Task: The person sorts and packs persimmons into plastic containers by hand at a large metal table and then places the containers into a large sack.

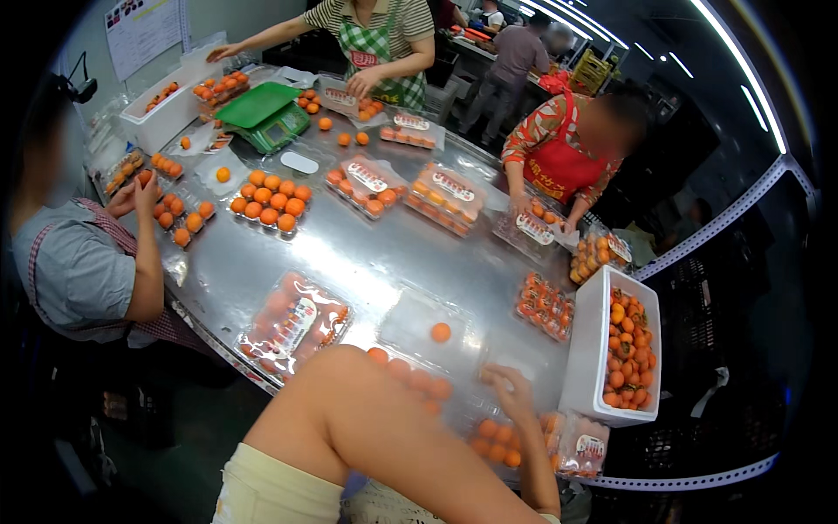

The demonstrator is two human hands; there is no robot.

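My right hand (509, 388) is over the near right part of the metal table (366, 255), fingers bent, beside a clear plastic tray. Blur hides whether a small orange patch at its fingertips is a fruit. My left forearm crosses the bottom of the picture, and the left hand is out of view. An orange persimmon (440, 332) lies on a clear tray (400, 321) just beyond. Persimmons (419, 378) in a tray are partly hidden behind my left arm. Another tray of persimmons (495, 442) lies between my forearms. A closed, labelled pack (294, 324) is left of my elbow.
A white foam box of persimmons (582, 354) stands at right, near a filled tray (545, 306). Beyond are more packs (445, 198), an uncovered tray (270, 202), a green scale (262, 114) and another foam box (154, 124). Several co-workers stand around the table, handling fruit and packs.
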